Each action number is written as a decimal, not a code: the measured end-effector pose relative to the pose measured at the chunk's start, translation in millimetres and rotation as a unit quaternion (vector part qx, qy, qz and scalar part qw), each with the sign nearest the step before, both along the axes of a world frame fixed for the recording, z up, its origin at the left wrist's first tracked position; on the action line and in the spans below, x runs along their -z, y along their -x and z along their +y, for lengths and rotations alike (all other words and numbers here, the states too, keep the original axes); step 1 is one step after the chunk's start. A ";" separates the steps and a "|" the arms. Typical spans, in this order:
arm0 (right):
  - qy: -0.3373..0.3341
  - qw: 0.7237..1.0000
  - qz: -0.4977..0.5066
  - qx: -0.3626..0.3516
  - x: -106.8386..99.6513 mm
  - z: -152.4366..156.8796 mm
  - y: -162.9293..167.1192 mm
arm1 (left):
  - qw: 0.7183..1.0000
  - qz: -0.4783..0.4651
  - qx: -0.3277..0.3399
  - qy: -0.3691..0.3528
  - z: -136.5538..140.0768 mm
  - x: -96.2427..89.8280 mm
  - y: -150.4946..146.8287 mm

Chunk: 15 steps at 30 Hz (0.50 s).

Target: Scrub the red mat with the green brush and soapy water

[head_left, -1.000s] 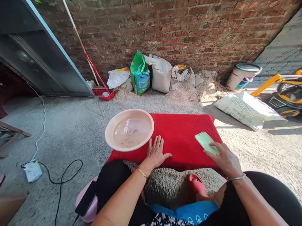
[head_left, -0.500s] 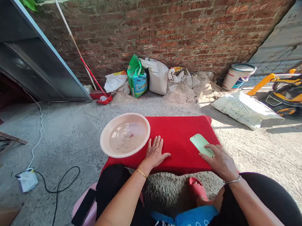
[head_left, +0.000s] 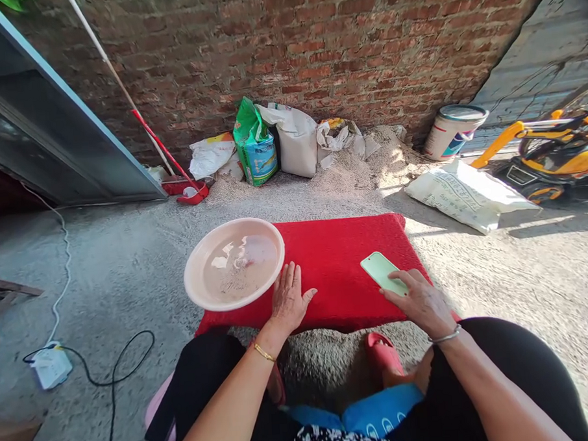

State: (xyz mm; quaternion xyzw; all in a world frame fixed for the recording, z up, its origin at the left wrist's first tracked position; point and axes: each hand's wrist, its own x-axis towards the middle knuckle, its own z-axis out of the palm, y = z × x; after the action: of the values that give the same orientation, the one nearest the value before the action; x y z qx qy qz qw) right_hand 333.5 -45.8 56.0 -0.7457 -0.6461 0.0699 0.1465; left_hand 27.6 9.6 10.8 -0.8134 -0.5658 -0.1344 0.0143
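My left hand [head_left: 290, 298] lies flat on the red cloth-covered surface [head_left: 334, 251], fingers stretched out and thumb apart. Its fingertips are right beside the rim of a pale pink basin [head_left: 195, 286]; whether they touch it I cannot tell. Clear water stands in the basin, with dark specks at the bottom. On the right, a pale green phone case [head_left: 378, 269] rests on the red cloth. My right hand [head_left: 421, 299] grips its near end, thumb along one edge and fingers over the other; the palm side is hidden.
Sacks [head_left: 298, 142] and a sand pile [head_left: 350, 172] line the brick wall [head_left: 267, 46]. A bucket [head_left: 456, 132], a flat sack [head_left: 456, 194] and a yellow toy digger [head_left: 558, 150] are at right. A power strip [head_left: 51, 366] with a black cable lies at left.
The view has shifted slightly, so most things sit a little further left. My left hand's fingers are closer together and nearer the basin rim. My right hand stays on the phone case.
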 end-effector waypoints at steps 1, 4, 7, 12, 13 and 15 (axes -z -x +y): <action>0.003 1.000 -0.001 -0.001 -0.3 0.4 1.4 | 1.000 -0.001 0.012 -0.010 3.2 -4.0 -5.5; 0.005 1.000 -0.002 -0.003 -0.7 1.1 4.6 | 0.998 0.011 0.060 0.002 14.1 -11.7 -20.4; -0.010 1.000 -0.004 -0.001 -0.4 1.2 4.2 | 0.992 0.040 0.082 0.092 23.1 -8.7 -27.7; -0.027 1.000 -0.005 0.001 0.2 0.3 1.2 | 0.984 0.057 0.082 0.149 26.6 -7.6 -29.1; -0.028 1.000 -0.004 0.000 0.3 0.0 1.0 | 0.985 0.055 0.081 0.144 25.9 -10.3 -30.4; -0.027 1.000 -0.002 -0.003 0.5 -0.5 0.6 | 0.989 0.044 0.085 0.110 23.7 -15.9 -35.3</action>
State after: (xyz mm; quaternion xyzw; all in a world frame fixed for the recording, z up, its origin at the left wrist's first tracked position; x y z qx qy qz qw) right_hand 332.8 -46.2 55.6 -0.7395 -0.6506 0.0512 0.1652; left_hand 62.9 33.3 26.7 -0.8602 -0.5049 -0.0363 -0.0624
